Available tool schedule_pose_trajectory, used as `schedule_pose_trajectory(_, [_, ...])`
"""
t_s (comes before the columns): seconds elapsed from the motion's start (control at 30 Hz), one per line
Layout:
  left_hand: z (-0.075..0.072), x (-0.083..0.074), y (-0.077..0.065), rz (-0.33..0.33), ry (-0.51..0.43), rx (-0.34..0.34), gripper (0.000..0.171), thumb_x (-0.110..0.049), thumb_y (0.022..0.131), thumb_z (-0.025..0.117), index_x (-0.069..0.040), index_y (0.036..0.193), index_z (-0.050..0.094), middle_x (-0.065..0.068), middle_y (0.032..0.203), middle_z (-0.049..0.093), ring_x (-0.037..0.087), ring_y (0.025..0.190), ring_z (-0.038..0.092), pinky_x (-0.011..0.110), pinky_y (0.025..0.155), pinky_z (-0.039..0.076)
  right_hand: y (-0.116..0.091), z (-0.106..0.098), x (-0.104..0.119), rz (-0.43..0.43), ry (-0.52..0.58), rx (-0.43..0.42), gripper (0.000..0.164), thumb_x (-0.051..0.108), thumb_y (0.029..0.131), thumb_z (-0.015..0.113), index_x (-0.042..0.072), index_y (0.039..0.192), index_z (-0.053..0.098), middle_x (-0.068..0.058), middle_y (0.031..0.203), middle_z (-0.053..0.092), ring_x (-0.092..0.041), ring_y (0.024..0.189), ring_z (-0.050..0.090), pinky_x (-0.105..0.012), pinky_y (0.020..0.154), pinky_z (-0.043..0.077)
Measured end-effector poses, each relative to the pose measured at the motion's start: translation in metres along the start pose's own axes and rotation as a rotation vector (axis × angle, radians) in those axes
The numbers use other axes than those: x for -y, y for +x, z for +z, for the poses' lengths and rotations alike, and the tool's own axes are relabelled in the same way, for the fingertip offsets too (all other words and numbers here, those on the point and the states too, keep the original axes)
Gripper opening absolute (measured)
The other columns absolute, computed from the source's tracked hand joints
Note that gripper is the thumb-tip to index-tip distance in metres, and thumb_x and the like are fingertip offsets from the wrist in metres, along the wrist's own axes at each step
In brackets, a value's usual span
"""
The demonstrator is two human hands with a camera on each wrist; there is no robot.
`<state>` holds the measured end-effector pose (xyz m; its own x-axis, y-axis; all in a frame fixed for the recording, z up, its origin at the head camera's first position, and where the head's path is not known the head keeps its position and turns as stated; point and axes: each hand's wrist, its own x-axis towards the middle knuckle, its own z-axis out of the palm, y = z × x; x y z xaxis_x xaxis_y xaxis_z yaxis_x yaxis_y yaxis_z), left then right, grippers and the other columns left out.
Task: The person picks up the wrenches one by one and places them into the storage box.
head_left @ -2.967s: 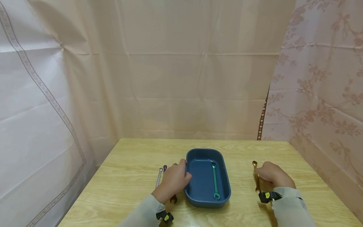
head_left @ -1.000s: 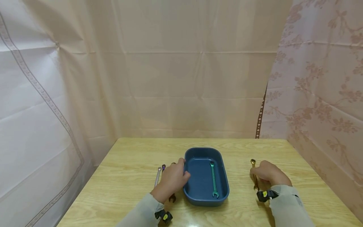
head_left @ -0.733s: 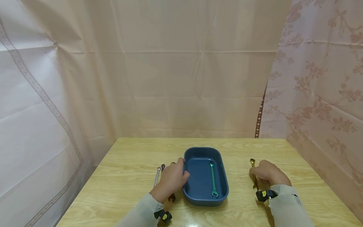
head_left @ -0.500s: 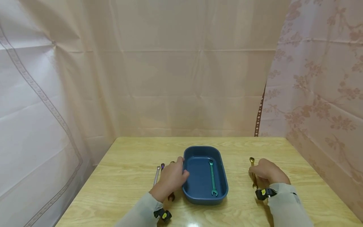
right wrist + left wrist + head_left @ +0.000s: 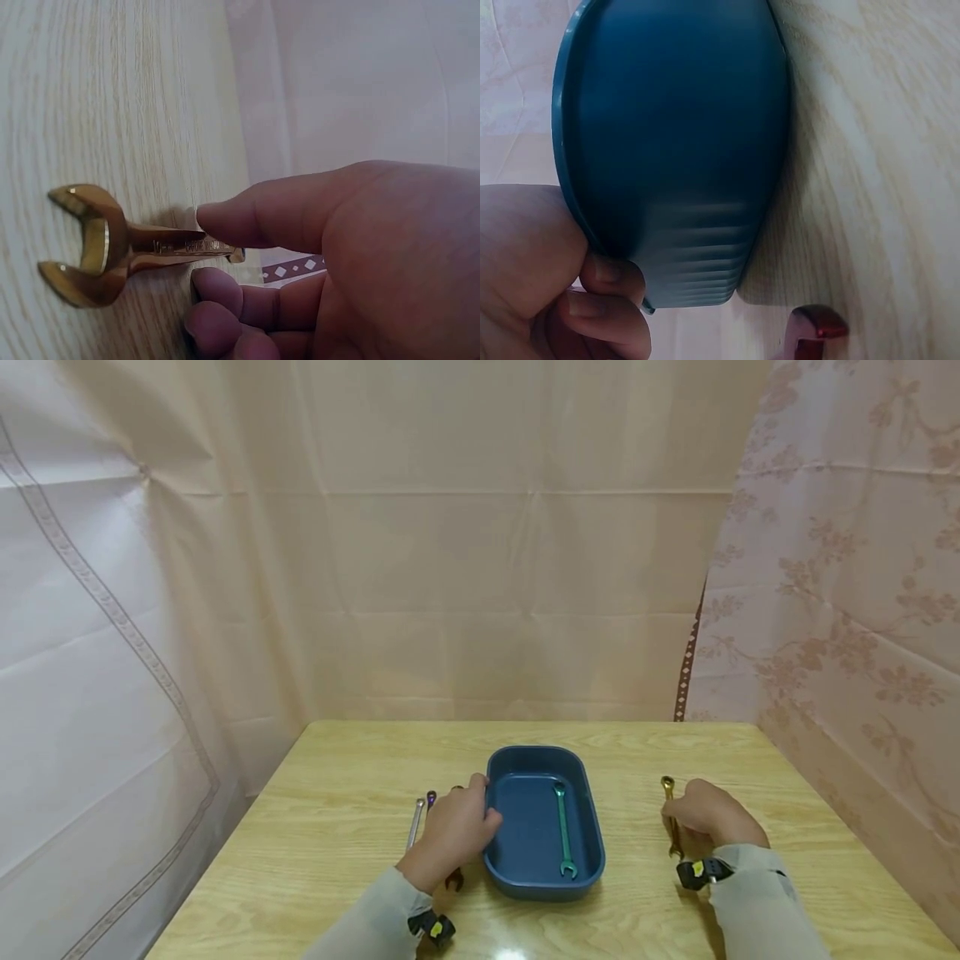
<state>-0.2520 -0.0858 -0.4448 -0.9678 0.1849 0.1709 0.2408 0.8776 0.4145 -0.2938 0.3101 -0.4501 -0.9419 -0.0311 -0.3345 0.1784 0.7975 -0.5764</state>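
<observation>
My left hand grips the left rim of a blue rectangular tray, thumb on the inner side. In the left wrist view, curled fingers of that hand show at the rim of the tray. A green combination wrench lies inside the tray, on its right side. To the right, my right hand pinches a gold combination wrench by its shaft. In the right wrist view, the open end of the gold wrench points away from the thumb, close over the table.
Left of the tray lie a silver wrench, a purple wrench and a dark red wrench, partly hidden by my left hand and arm. The wooden table ends at cloth hangings behind and at the sides.
The head view has shifted slightly. Both hands keep their holds, and the tray and wrenches stay in the same places relative to one another.
</observation>
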Motion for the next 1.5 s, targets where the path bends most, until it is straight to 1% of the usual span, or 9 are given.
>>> schedule_pose_trajectory(0.07, [0.0004, -0.001, 0.0001, -0.001, 0.003, -0.002, 0.048, -0.024, 0.095, 0.064, -0.002, 0.137, 0.056, -0.001, 0.064, 0.054, 0.015, 0.046, 0.047, 0.029, 0.043, 0.036, -0.0006, -0.0001, -0.0008, -0.005, 0.004, -0.002, 0.038, 0.018, 0.093, 0.058, 0.019, 0.058, 0.041, 0.007, 0.05, 0.029, -0.01, 0.044, 0.025, -0.028, 0.046, 0.031])
schedule_pose_trajectory(0.27, [0.0012, -0.0026, -0.0009, 0.004, 0.002, -0.005, 0.047, -0.024, 0.095, 0.063, -0.001, 0.135, 0.057, -0.001, 0.061, 0.052, 0.014, 0.044, 0.046, 0.028, 0.043, 0.034, -0.0028, 0.0021, -0.0016, -0.009, 0.009, -0.013, 0.033, 0.016, 0.091, 0.058, 0.016, 0.061, 0.043, 0.006, 0.051, 0.031, -0.01, 0.045, 0.027, -0.028, 0.047, 0.031])
schedule_pose_trajectory(0.5, [0.0027, -0.0028, -0.0002, 0.011, 0.001, -0.015, 0.047, -0.023, 0.094, 0.062, -0.002, 0.135, 0.057, -0.001, 0.059, 0.051, 0.014, 0.043, 0.044, 0.028, 0.042, 0.033, -0.0028, 0.0015, -0.002, -0.017, 0.021, -0.022, 0.037, 0.014, 0.091, 0.059, 0.019, 0.059, 0.042, 0.007, 0.051, 0.029, -0.01, 0.046, 0.023, -0.028, 0.046, 0.029])
schedule_pose_trajectory(0.63, [0.0032, -0.0025, 0.0013, 0.01, 0.002, -0.016, 0.047, -0.024, 0.093, 0.062, -0.002, 0.135, 0.057, -0.001, 0.061, 0.052, 0.014, 0.044, 0.045, 0.028, 0.042, 0.034, -0.0008, 0.0026, -0.0032, -0.032, 0.006, -0.039, 0.034, 0.014, 0.088, 0.062, 0.017, 0.057, 0.049, 0.007, 0.051, 0.029, -0.011, 0.046, 0.023, -0.028, 0.047, 0.03])
schedule_pose_trajectory(0.83, [0.0031, -0.0028, 0.0025, 0.003, 0.0, -0.009, 0.047, -0.024, 0.094, 0.062, -0.001, 0.135, 0.057, -0.001, 0.063, 0.053, 0.015, 0.045, 0.047, 0.029, 0.043, 0.035, 0.0014, 0.0033, -0.0059, -0.051, -0.008, -0.048, 0.027, 0.015, 0.087, 0.063, 0.012, 0.062, 0.057, 0.006, 0.053, 0.033, -0.011, 0.048, 0.027, -0.029, 0.047, 0.031])
schedule_pose_trajectory(1.0, [0.0029, -0.0029, 0.0025, 0.01, 0.001, -0.009, 0.047, -0.023, 0.093, 0.062, -0.001, 0.134, 0.057, -0.001, 0.06, 0.052, 0.014, 0.044, 0.046, 0.028, 0.043, 0.034, 0.0018, 0.0037, -0.0061, -0.046, 0.006, -0.034, 0.025, 0.015, 0.087, 0.064, 0.009, 0.063, 0.061, 0.005, 0.052, 0.035, -0.012, 0.047, 0.029, -0.029, 0.046, 0.032])
schedule_pose_trajectory(1.3, [0.0028, -0.002, 0.002, 0.018, 0.003, -0.013, 0.047, -0.023, 0.094, 0.063, -0.001, 0.134, 0.058, -0.002, 0.059, 0.052, 0.014, 0.044, 0.046, 0.028, 0.043, 0.034, -0.0008, 0.0059, -0.0021, -0.029, 0.082, 0.024, 0.031, 0.011, 0.09, 0.06, 0.01, 0.059, 0.057, 0.004, 0.047, 0.035, -0.012, 0.042, 0.029, -0.028, 0.043, 0.031])
schedule_pose_trajectory(1.4, [0.0033, -0.0024, 0.0024, 0.016, 0.004, -0.016, 0.047, -0.023, 0.093, 0.063, -0.001, 0.134, 0.058, -0.001, 0.061, 0.052, 0.014, 0.045, 0.046, 0.028, 0.043, 0.034, -0.001, 0.0057, -0.0017, -0.03, 0.079, 0.017, 0.03, 0.01, 0.088, 0.062, 0.008, 0.058, 0.058, 0.004, 0.046, 0.036, -0.011, 0.042, 0.03, -0.027, 0.042, 0.032])
schedule_pose_trajectory(1.5, [0.0036, -0.0027, 0.0026, 0.016, 0.007, -0.019, 0.047, -0.024, 0.093, 0.063, -0.001, 0.134, 0.058, -0.001, 0.061, 0.052, 0.014, 0.044, 0.046, 0.028, 0.043, 0.034, -0.0007, 0.0059, -0.0025, -0.036, 0.052, -0.009, 0.027, 0.011, 0.086, 0.065, 0.007, 0.059, 0.061, 0.004, 0.047, 0.039, -0.011, 0.042, 0.032, -0.026, 0.043, 0.033])
